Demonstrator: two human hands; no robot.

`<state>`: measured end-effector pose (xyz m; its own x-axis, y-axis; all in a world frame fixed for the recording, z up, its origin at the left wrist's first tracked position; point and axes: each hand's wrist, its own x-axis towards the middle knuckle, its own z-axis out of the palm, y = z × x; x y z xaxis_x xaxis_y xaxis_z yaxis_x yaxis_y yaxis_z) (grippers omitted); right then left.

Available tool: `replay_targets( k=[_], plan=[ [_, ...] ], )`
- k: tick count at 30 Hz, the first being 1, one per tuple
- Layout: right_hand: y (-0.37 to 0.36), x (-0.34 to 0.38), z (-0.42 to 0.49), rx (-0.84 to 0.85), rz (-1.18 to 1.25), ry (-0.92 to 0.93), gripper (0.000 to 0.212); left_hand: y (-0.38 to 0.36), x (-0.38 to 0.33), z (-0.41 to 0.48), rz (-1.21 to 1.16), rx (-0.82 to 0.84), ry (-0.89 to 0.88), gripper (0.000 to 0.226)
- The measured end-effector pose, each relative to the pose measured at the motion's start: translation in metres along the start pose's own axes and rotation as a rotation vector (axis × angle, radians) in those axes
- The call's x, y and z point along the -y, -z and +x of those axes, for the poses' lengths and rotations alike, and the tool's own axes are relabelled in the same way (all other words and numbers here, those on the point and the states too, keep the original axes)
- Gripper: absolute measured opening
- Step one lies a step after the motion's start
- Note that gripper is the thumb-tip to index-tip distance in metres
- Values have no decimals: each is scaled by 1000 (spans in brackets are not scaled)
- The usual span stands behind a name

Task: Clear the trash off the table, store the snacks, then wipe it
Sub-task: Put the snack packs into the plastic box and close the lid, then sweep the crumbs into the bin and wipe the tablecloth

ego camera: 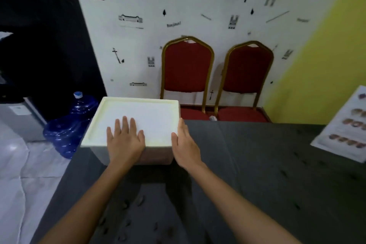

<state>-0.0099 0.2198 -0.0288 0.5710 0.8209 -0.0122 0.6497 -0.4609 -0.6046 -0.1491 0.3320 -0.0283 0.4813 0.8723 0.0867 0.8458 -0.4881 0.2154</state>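
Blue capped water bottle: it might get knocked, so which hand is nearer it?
Left. The left hand lies flat on the white box, right of the blue capped bottle; the right hand rests against the box's opposite side, farther off.

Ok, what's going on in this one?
A person has both hands on a white foam box at the table's far left corner. The left hand lies flat on its closed lid; the right hand rests against the lid's right edge, fingers straight. Small brown scraps lie on the dark tablecloth nearer the person, and a printed sheet lies at the right.
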Motion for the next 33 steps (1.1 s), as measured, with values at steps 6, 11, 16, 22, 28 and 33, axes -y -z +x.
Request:
replay_targets(
  k=[6, 11, 16, 22, 28, 33],
  plan=[
    [24, -43, -23, -19, -53, -9, 61, -12, -48, -26, -43, -68, -175, 68],
    [63, -104, -57, -65, -146, -142, 63, -36, -101, -56, -29, -31, -277, 66],
    [127, -187, -122, -182, -194, -298, 62, -57, -182, -107, 17, 174, -464, 64],
    [192, -281, -227, -285, -228, -494, 61, -68, -296, -191, -32, 318, -750, 60],
    [244, -370, -349, -386, -260, -738, 61, -86, -420, -286, -135, 349, -1060, 58],
    [280, -423, -444, -419, -248, -911, 61, -104, -495, -364, -105, 456, -1266, 58]
  ],
)
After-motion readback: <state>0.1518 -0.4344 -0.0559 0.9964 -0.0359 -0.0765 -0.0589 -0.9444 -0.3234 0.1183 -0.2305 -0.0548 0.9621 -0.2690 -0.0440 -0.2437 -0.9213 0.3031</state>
